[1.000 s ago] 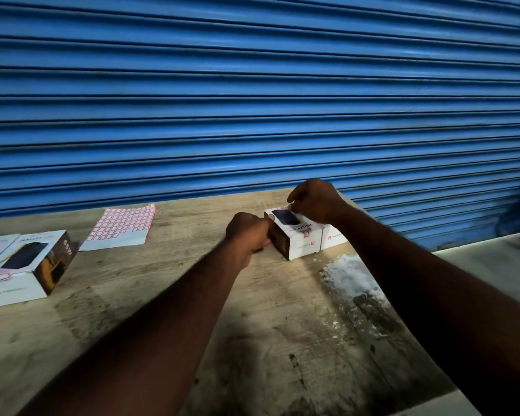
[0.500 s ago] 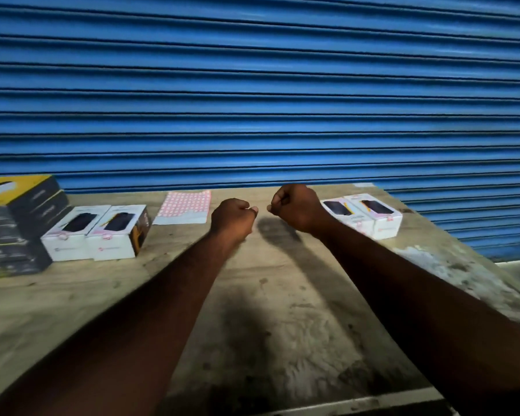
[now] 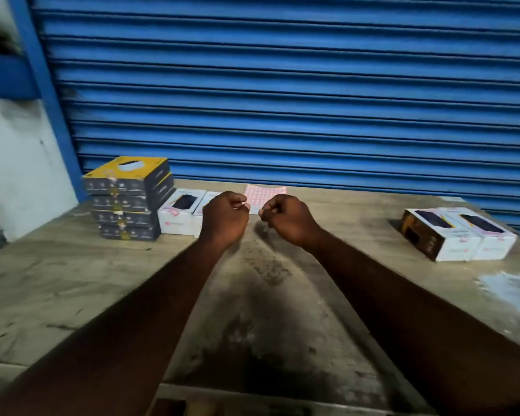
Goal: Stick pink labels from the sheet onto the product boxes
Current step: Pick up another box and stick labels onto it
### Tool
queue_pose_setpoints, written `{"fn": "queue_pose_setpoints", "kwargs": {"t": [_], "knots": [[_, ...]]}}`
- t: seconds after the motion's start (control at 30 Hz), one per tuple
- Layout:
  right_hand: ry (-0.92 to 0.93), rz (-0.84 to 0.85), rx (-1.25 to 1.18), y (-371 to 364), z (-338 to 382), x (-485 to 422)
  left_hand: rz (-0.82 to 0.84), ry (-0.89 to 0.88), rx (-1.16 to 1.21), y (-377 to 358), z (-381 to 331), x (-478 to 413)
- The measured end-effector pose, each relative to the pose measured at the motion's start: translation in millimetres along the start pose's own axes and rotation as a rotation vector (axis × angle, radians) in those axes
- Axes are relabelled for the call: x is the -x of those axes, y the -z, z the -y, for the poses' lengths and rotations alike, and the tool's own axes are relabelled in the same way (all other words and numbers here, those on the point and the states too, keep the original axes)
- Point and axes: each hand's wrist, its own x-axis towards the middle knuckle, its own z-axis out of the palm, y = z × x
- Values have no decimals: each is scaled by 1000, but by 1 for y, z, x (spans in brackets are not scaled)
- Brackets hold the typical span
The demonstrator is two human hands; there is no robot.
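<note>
Both hands hover loosely fisted, left hand (image 3: 225,216) and right hand (image 3: 285,218), holding nothing I can make out; the pink label sheet (image 3: 264,196) lies just beyond them; unlabelled-looking white boxes (image 3: 177,214) sit beside the left hand; a hasty peel could tear or crease a label.

worn wooden table (image 3: 72,280): dark box stack (image 3: 128,199) at 10 o'clock, white boxes (image 3: 180,216) beside it, label sheet (image 3: 263,195) at 12, two more boxes (image 3: 460,235) at 2.
</note>
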Motion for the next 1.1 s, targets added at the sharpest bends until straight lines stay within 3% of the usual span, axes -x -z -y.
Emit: {"fn": "queue_pose_setpoints", "kwargs": {"t": [0.4,0.67,1.1], "knots": [[34,15,-100,-63,29,-18,-164,-86,-211,54,49,-17],[-45,-11,-172,-75,29,-20,-152,-96,-303,52,58,-20],[-262,-13,-522,-61,20,-17,-166,140,-72,36,51,-28]]}}
